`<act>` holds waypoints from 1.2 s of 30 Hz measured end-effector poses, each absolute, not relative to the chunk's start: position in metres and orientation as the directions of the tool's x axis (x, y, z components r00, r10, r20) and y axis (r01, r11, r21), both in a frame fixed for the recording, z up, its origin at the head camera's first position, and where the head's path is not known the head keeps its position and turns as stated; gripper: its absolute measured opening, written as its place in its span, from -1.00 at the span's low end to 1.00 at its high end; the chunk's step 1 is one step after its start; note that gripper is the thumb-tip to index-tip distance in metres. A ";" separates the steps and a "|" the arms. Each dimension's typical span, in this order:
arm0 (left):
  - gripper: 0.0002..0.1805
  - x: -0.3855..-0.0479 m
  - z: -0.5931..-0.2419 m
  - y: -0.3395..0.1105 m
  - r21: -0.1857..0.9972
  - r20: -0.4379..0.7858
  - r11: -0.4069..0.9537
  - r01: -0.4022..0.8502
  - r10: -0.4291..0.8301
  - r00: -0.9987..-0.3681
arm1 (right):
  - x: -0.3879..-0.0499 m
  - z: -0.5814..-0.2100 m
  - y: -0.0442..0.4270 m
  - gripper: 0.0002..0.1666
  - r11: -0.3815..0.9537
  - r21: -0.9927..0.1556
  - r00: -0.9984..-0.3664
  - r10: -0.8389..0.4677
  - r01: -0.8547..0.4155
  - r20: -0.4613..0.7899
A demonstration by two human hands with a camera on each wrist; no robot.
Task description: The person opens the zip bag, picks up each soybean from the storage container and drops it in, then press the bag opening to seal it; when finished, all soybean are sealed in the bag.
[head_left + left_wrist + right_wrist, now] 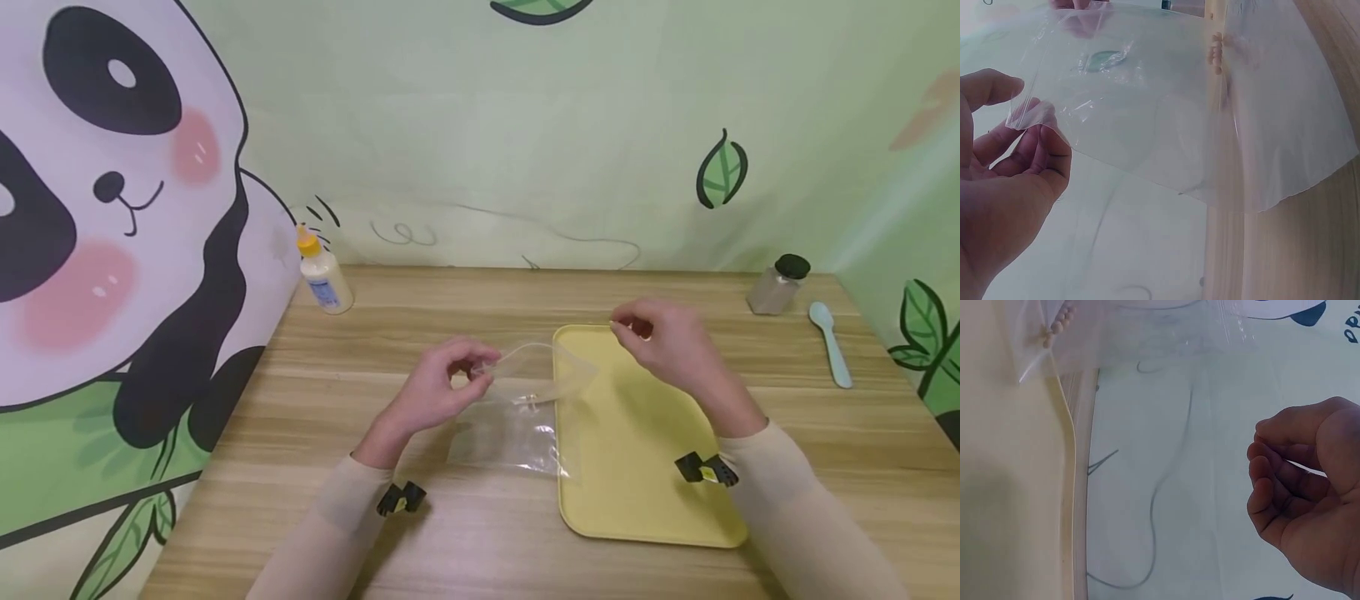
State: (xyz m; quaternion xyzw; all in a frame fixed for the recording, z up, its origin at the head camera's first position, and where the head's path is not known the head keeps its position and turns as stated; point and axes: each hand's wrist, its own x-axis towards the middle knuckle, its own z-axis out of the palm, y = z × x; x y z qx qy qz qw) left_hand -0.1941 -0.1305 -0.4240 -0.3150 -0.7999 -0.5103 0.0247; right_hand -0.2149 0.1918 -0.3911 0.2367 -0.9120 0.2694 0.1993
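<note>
Clear bag held by one corner over the tray's left edge

The plastic bag hangs from the left hand, which pinches its upper left corner; its lower part overlaps the left edge of the yellow tray on the counter. The right hand is above the tray's far edge, apart from the bag, fingers curled and thumb against the fingertips, with nothing visible in them.

The film is probably light, limp and slick, likely to fold or slide unless the rim is pinched firmly. I would keep the left corner and take the opposite end of the rim, so the mouth stays spread; a few small beads seen through the film could roll about.

Reflections make the bag's outline hard to trace, and whether its bottom touches the counter cannot be told. The right sleeve covers part of the tray's right side; the counter's near edge is cut off.
</note>
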 end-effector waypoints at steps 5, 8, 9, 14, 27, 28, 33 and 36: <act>-0.72 -0.195 -0.423 -0.131 0.801 0.375 0.260 0.540 0.485 -0.790 | -0.213 -0.390 0.184 -0.94 0.700 -0.388 -0.763 -0.354 -0.599 0.540; -0.72 -0.196 -0.423 -0.131 0.799 0.376 0.262 0.541 0.483 -0.790 | -0.211 -0.389 0.178 -0.94 0.685 -0.375 -0.742 -0.370 -0.625 0.559; -0.73 -0.196 -0.423 -0.131 0.799 0.376 0.263 0.540 0.482 -0.791 | -0.210 -0.388 0.176 -0.94 0.680 -0.367 -0.733 -0.379 -0.635 0.565; -0.73 -0.197 -0.423 -0.131 0.798 0.380 0.261 0.544 0.483 -0.789 | -0.208 -0.387 0.167 -0.92 0.627 -0.363 -0.689 -0.413 -0.689 0.595; -0.72 -0.196 -0.423 -0.132 0.800 0.372 0.269 0.537 0.480 -0.795 | -0.202 -0.390 0.146 -0.93 0.551 -0.379 -0.652 -0.470 -0.743 0.595; -0.72 -0.196 -0.424 -0.132 0.801 0.371 0.268 0.536 0.480 -0.795 | -0.201 -0.390 0.144 -0.92 0.544 -0.383 -0.650 -0.474 -0.746 0.594; -0.72 -0.195 -0.424 -0.132 0.803 0.374 0.264 0.535 0.476 -0.796 | -0.199 -0.393 0.139 -0.93 0.519 -0.400 -0.647 -0.492 -0.755 0.582; -0.72 -0.195 -0.424 -0.131 0.803 0.374 0.267 0.534 0.472 -0.798 | -0.199 -0.394 0.139 -0.93 0.521 -0.400 -0.649 -0.492 -0.754 0.580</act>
